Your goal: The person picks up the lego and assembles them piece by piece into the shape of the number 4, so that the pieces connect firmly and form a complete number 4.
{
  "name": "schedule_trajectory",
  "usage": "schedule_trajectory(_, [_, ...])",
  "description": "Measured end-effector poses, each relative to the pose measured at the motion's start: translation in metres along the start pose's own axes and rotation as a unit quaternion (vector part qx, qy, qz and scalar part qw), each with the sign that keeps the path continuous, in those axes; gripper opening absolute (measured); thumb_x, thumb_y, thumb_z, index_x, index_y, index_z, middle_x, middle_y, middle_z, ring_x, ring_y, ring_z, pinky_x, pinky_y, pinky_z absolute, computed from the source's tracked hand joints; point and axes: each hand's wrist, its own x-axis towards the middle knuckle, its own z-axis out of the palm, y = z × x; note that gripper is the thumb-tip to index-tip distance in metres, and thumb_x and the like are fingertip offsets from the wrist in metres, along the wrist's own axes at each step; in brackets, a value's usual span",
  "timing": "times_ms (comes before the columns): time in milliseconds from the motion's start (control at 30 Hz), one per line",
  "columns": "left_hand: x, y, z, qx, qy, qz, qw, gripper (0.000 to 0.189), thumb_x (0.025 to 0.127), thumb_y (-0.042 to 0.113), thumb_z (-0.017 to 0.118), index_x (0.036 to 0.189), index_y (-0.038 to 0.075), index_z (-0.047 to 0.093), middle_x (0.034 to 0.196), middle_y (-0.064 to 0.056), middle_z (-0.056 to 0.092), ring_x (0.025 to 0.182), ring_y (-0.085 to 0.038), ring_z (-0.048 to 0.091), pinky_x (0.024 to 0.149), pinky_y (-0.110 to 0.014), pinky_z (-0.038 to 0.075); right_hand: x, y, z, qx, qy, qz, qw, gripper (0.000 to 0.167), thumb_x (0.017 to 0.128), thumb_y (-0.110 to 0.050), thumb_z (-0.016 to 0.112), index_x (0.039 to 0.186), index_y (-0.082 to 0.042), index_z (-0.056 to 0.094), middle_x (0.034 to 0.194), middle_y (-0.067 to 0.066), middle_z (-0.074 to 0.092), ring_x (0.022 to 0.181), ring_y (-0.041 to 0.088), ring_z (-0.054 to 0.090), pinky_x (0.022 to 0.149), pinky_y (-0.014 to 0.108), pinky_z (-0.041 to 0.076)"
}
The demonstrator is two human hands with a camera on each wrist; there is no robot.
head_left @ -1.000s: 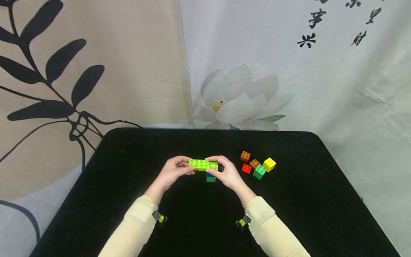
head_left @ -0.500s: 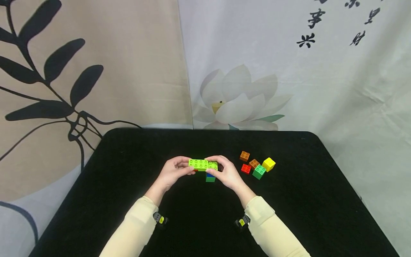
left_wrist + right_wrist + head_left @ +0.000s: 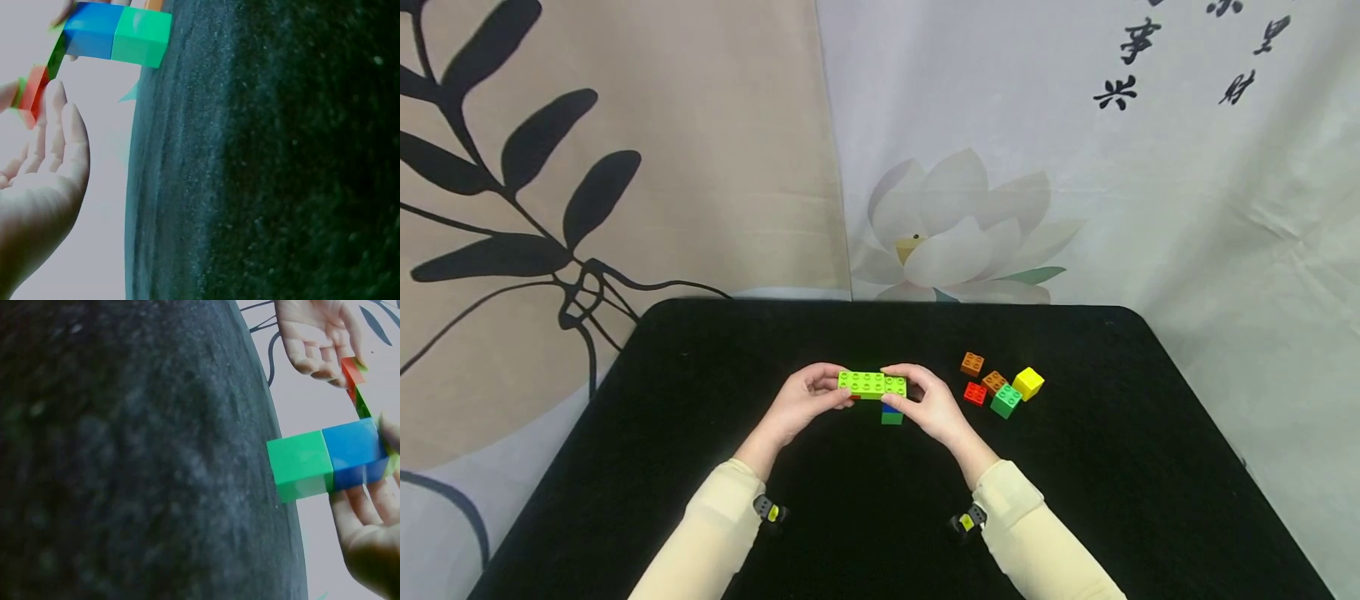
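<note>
Both hands hold one joined toy-brick build over the middle of the black table. A long lime-green brick (image 3: pixel 861 384) and a short lime-green brick (image 3: pixel 895 385) form its top, side by side. My left hand (image 3: pixel 796 403) pinches the left end, where a red brick (image 3: pixel 34 97) sits underneath. At the right end, my right hand (image 3: pixel 936 406) grips the short lime brick between thumb and fingers. Below that end hang a blue brick (image 3: pixel 356 450) and, lowest, a green brick (image 3: pixel 300 464), stacked together. Parts of the lime bricks are hidden by the fingertips.
Right of the hands, loose bricks lie on the black table (image 3: pixel 865 533): two orange bricks (image 3: pixel 972 363), a red brick (image 3: pixel 975 393), a green brick (image 3: pixel 1006 401) and a yellow block (image 3: pixel 1028 383). A printed cloth (image 3: pixel 737 167) hangs behind the table's far edge.
Hands and build hold almost the same pose, having drifted very slightly to the left. The loose bricks stay where they were.
</note>
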Motion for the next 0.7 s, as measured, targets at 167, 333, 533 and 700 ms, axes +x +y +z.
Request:
schedule_trajectory(167, [-0.001, 0.0, 0.001, -0.001, -0.001, 0.001, 1.0, 0.036, 0.094, 0.01, 0.068, 0.123, -0.007, 0.056, 0.113, -0.023, 0.065, 0.095, -0.027, 0.07, 0.087, -0.034, 0.056, -0.002, 0.012, -0.006, 0.011, -0.006, 0.017, 0.9998, 0.039, 0.093, -0.005, 0.068, 0.13, 0.002, 0.058, 0.12, 0.017, 0.062, 0.109, 0.032, 0.062, 0.096, 0.043, 0.052])
schedule_trajectory(333, [0.0, 0.0, 0.0, -0.012, -0.008, 0.001, 0.9999, 0.036, 0.096, 0.009, 0.066, 0.125, -0.008, 0.055, 0.114, -0.024, 0.064, 0.096, -0.026, 0.069, 0.088, -0.042, 0.056, -0.003, 0.041, -0.014, 0.029, -0.01, 0.028, 0.9991, 0.042, 0.094, -0.008, 0.067, 0.133, 0.0, 0.056, 0.128, 0.019, 0.06, 0.116, 0.034, 0.059, 0.1, 0.046, 0.049])
schedule_trajectory(533, [0.001, 0.0, 0.0, 0.001, -0.005, -0.004, 1.0, 0.035, 0.096, 0.011, 0.066, 0.124, -0.007, 0.056, 0.114, -0.023, 0.065, 0.097, -0.026, 0.069, 0.085, -0.035, 0.057, -0.013, 0.056, -0.029, 0.013, 0.002, 0.045, 0.9989, 0.04, 0.095, -0.013, 0.068, 0.133, -0.005, 0.057, 0.128, 0.015, 0.061, 0.117, 0.032, 0.059, 0.102, 0.047, 0.047])
schedule_trajectory(700, [0.001, -0.001, -0.001, 0.006, -0.002, -0.005, 1.0, 0.034, 0.095, 0.01, 0.067, 0.123, -0.007, 0.057, 0.114, -0.023, 0.065, 0.098, -0.028, 0.069, 0.085, -0.033, 0.057, -0.021, 0.058, -0.043, -0.065, 0.041, 0.061, 0.9951, 0.039, 0.093, -0.014, 0.071, 0.129, -0.006, 0.06, 0.123, 0.012, 0.065, 0.113, 0.029, 0.061, 0.1, 0.048, 0.048])
